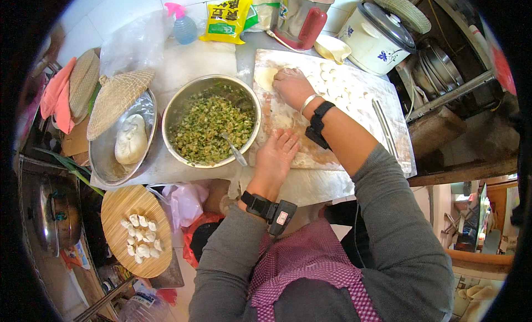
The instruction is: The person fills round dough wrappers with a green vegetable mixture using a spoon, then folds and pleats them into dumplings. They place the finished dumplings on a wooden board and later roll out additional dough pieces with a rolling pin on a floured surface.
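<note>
My right hand (293, 89) rests with bent fingers at the far left of a floured wooden board (278, 102), against the edge of a flat round dough wrapper (265, 78). Its fingertips are hidden, so any grip is unclear. Nearer to me, my left hand (274, 156) lies on the board's front left, fingers extended and nothing in it. Small dough pieces (330, 82) are scattered to the right, whitened by glare. Beyond them lies a metal rolling pin (385, 129). Left of my hands stands a steel bowl (167, 133) of chopped green filling (210, 124) with a spoon (235, 151).
A dough lump (131, 139) sits in a metal basin (118, 174), partly under a woven lid (120, 100). Filled dumplings (142, 239) lie on a round slatted tray (114, 214). Behind the board are a soymilk maker (302, 21), a white cooker (370, 43) and a spray bottle (183, 27).
</note>
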The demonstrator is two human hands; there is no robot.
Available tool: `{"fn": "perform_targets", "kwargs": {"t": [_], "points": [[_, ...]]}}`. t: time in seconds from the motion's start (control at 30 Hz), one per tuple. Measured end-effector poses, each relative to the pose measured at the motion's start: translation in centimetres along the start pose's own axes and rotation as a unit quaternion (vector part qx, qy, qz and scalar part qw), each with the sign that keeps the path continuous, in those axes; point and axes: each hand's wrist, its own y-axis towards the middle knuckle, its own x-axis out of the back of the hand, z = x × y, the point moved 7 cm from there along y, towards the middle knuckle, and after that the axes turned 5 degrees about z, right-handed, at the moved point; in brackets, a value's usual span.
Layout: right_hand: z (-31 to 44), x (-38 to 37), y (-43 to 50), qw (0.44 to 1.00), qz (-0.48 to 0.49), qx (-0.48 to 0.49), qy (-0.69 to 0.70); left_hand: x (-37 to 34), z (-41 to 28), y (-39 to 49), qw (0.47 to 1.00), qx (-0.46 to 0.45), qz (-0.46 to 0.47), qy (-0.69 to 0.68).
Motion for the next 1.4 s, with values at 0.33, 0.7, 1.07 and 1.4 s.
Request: {"fn": "perform_targets", "kwargs": {"t": [0.33,0.7,1.07,1.4], "points": [[2.3,4.0,-2.5,0.987,0.1,-0.013,0.129,0.3,-0.4,0.9,0.999,-0.021,-0.025,-0.033],[1.3,2.7,-11.8,0.81,0.077,-0.317,0.488,-1.1,0.5,-1.0,0.989,0.015,0.068,0.129],[1.9,0.2,-13.3,0.469,0.006,-0.379,0.798,-5.6,-4.3,-6.5,0.644,-0.363,0.031,0.672],[7.1,10.2,-9.1,0.957,-0.046,-0.193,0.21,-7.8,-12.4,-11.0,0.986,-0.133,0.102,0.025]]}}
